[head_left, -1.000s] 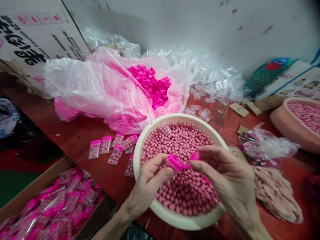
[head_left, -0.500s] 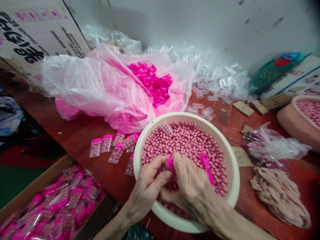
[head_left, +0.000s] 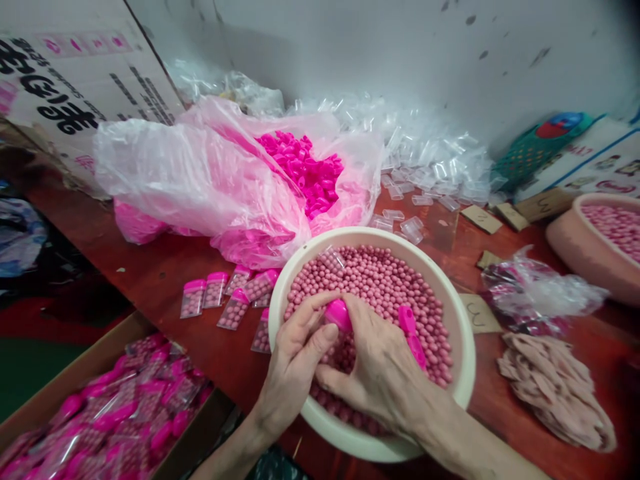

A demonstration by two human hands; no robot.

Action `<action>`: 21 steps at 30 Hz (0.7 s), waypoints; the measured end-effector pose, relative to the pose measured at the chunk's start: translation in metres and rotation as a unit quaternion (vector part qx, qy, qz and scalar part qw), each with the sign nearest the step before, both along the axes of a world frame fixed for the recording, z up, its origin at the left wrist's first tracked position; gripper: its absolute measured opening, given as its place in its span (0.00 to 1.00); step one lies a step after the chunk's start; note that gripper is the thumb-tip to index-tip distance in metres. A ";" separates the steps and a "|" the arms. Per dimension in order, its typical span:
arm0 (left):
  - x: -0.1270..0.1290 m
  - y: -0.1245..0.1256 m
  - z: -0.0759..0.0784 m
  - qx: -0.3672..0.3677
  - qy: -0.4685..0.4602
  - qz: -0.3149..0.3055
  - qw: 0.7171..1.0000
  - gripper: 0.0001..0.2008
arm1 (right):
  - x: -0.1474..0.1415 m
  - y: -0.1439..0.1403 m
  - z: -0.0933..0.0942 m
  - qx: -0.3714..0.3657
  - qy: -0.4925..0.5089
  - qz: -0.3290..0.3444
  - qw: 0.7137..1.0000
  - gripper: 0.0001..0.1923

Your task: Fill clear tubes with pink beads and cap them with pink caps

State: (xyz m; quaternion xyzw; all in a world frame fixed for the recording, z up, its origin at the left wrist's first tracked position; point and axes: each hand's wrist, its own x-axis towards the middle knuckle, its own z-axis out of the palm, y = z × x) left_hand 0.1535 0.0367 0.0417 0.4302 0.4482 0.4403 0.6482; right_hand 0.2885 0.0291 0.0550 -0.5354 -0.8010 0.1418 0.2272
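Our left hand (head_left: 295, 363) and right hand (head_left: 383, 373) together pinch a pink cap (head_left: 339, 313) over the bowl (head_left: 463, 373) of beads (head_left: 380, 280); we judge capping is underway, needing firm pressing.

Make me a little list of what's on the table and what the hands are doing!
left hand: pinching a bright pink plastic cap over the bowl
right hand: also on that cap, more pink caps tucked by its fingers
bowl: round cream plastic basin full of small pink balls
behind bowl: clear plastic bag of pink caps; heap of clear little tubes
left of bowl: filled capped tubes on red table
below table: cardboard box of filled tubes
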 end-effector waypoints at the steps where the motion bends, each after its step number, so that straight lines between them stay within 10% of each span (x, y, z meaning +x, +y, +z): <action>1: 0.000 -0.001 -0.001 -0.003 -0.003 0.002 1.000 0.18 | 0.000 -0.001 0.000 0.008 -0.017 0.004 1.000 0.14; 15: 0.000 -0.004 0.000 0.004 0.015 0.027 1.000 0.13 | -0.009 0.009 -0.004 0.100 -0.137 0.035 0.985 0.30; 21: -0.027 -0.004 -0.002 0.115 0.094 0.311 0.939 0.17 | 0.017 0.017 0.009 0.024 -0.031 0.081 0.996 0.31</action>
